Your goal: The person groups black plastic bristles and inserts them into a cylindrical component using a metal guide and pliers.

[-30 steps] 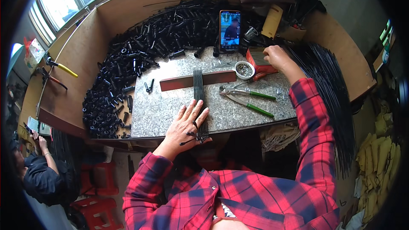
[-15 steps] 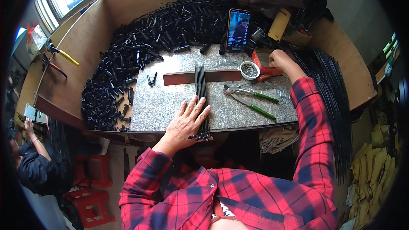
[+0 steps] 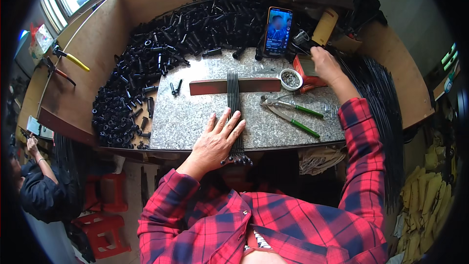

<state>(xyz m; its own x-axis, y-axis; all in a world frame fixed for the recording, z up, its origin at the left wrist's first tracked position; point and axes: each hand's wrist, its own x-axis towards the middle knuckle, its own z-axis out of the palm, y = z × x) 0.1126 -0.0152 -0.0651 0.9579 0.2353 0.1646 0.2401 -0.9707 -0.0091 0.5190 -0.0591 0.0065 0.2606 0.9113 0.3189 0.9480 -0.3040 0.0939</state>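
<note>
My left hand [image 3: 218, 139] lies flat, fingers spread, on the near end of a bundle of thin black rods [image 3: 234, 102] that crosses a dark red wooden bar [image 3: 235, 86] on the speckled metal plate [image 3: 185, 117]. My right hand [image 3: 325, 65] reaches to the far right, fingers resting on a red box [image 3: 304, 68] beside a small round tin [image 3: 291, 78] of small parts. Whether it grips anything is not visible. Green-handled pliers [image 3: 292, 115] lie between the two hands.
A big heap of black plastic tubes [image 3: 161, 63] fills the left and back of the bench. A phone [image 3: 278, 31] stands upright at the back. Long black rods [image 3: 378, 102] pile on the right. Another person [image 3: 41, 181] sits low at the left, near red stools [image 3: 105, 215].
My right hand has shifted slightly on the red box. My left hand stays flat on the rod bundle. The view has drifted a little.
</note>
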